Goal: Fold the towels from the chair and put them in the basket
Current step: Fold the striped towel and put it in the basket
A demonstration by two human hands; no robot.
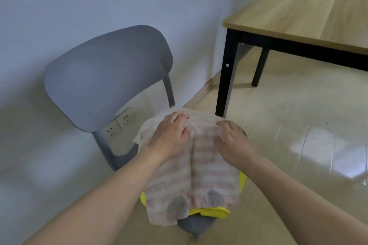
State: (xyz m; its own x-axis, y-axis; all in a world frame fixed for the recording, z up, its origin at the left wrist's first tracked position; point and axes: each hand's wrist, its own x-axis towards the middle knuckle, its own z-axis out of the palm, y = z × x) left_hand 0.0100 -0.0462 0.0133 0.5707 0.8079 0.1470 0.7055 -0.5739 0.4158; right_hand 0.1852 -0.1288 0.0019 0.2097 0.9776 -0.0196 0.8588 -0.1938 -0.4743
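Observation:
A pink-and-white striped towel (201,175) lies spread over the seat of the grey chair (103,77), its near end hanging over the seat's front edge. Under it a yellow towel (217,213) shows at the front and sides. My left hand (169,135) rests on the striped towel's far left part, its fingers bent over the cloth's far edge. My right hand (233,141) lies on the far right part, its fingers curved over the cloth. No basket is in view.
A wooden table (298,12) with black legs stands at the right, one leg (225,77) close behind the chair's seat. A wall with power sockets (119,123) is behind the chair. Glossy tiled floor (298,125) stretches to the right.

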